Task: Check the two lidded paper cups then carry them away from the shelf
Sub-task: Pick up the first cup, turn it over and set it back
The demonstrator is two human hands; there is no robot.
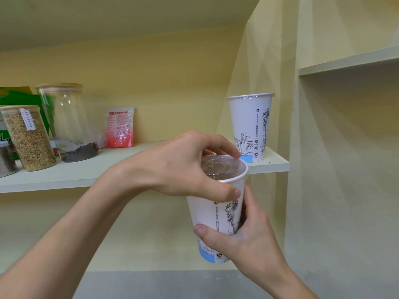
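Note:
A white paper cup point(216, 212) with black line drawings and a blue base band is held in the air below the shelf edge. My right hand point(244, 238) grips its lower body from the right. My left hand point(183, 167) clasps its rim, fingers curled around the clear plastic lid point(224, 167). Dark contents show through the lid. A second, matching cup point(250, 126) with a film seal stands upright on the right end of the shelf point(129, 165), apart from both hands.
On the shelf's left part stand a grain-filled glass jar point(28, 139), a nearly empty glass jar with a wooden lid point(67, 119), a red-and-white pouch point(119, 127) and a green package point(19, 97). A vertical panel point(291, 104) and another shelf point(349, 61) lie to the right.

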